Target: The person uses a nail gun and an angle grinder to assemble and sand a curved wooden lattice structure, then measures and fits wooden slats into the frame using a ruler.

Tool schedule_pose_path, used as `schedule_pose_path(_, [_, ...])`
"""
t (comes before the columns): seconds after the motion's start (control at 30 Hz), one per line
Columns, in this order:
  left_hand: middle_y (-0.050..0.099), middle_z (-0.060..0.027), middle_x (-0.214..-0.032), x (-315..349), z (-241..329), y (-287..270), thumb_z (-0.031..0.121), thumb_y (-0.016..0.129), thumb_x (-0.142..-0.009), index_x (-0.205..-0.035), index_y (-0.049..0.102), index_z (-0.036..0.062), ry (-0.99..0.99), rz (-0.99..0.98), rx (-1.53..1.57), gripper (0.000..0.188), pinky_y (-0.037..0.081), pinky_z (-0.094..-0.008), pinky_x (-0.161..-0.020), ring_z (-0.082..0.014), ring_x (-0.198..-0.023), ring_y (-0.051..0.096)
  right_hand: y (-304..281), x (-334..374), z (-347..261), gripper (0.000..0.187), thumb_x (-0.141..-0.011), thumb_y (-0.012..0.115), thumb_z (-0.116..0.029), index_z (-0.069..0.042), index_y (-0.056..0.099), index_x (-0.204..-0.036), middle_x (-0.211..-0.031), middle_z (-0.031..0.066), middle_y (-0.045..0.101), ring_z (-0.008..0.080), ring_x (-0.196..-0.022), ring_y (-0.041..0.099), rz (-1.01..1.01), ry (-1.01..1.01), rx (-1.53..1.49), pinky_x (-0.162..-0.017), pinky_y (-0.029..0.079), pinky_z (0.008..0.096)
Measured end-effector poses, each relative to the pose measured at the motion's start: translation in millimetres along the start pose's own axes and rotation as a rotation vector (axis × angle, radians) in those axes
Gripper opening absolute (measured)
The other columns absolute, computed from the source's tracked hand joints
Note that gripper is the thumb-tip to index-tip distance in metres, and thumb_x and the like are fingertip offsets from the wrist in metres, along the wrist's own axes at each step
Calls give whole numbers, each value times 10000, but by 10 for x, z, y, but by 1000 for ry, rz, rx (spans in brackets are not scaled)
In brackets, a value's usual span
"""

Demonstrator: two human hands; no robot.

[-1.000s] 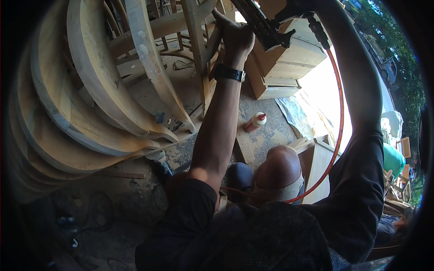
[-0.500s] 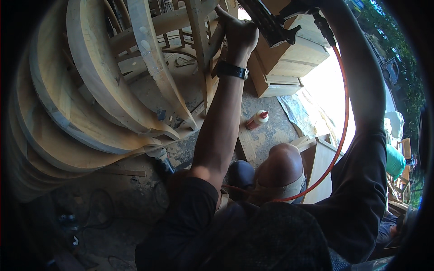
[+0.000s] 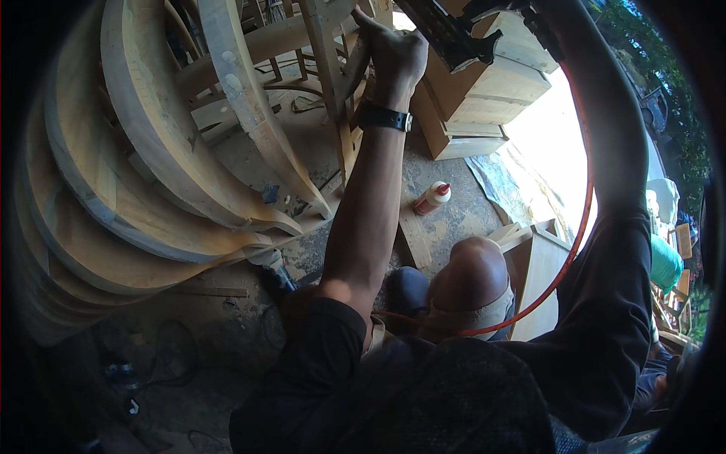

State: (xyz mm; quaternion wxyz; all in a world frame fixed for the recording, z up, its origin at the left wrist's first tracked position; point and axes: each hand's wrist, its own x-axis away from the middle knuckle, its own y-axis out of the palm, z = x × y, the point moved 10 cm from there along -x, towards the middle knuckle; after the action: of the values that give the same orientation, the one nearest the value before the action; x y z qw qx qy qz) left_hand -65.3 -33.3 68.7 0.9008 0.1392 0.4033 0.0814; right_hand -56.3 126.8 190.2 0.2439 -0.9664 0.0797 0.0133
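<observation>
At the top of the view, my left hand [image 3: 396,59] is closed against a slatted wooden frame [image 3: 327,68], its thumb side toward an upright post. The fingertips are partly hidden behind the wood. A dark strap watch sits on that wrist. To its right, my right hand [image 3: 505,6] grips a black pneumatic nail gun [image 3: 446,32], partly cut off by the upper edge. An orange air hose [image 3: 587,170] runs from the gun down past my right arm and across my lap. Curved wooden ribs [image 3: 151,113] of the frame sweep down the left side.
A white glue bottle with a red cap [image 3: 432,198] stands on the dusty floor beyond my bent knee [image 3: 473,272]. Pale wooden boxes [image 3: 491,98] stand at upper right; another wooden piece [image 3: 538,265] lies beside my leg. Another person [image 3: 656,378] shows at the right edge.
The nail gun and both hands have shifted very slightly up and left in the view. Both hands keep their holds, and the hose bows a little further right.
</observation>
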Motion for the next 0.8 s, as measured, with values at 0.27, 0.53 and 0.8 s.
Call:
schedule_pose_path(0.27, [335, -262, -1587, 24, 10, 46, 139, 756, -902, -1606, 13, -36, -50, -9, -9, 1039, 466, -410, -1091, -302, -1363, 477, -56, 47, 62, 492, -993, 629, -494, -99, 579, -1282, -1014, 87, 554, 249, -840, 532, 29, -20, -2, -738, 479, 515])
schedule_pose_path(0.53, [320, -241, -1602, -31, -63, 89, 160, 791, -881, -1609, 9, -12, -59, -12, 313, 1082, 521, -370, -1031, -271, -1368, 464, -53, 73, 66, 446, -999, 632, -462, -89, 608, -1243, -949, 75, 572, 229, -760, 536, 51, -49, -3, -674, 474, 470])
schedule_pose_path(0.8, [312, -243, -1612, -33, 19, 32, 203, 794, -889, -1603, -22, -31, 72, 7, -112, 1109, 472, -387, -1090, -268, -1381, 459, -112, 129, 16, 403, -1006, 635, -430, -79, 636, -1205, -884, 63, 590, 210, -680, 540, 86, -93, -3, -611, 469, 426])
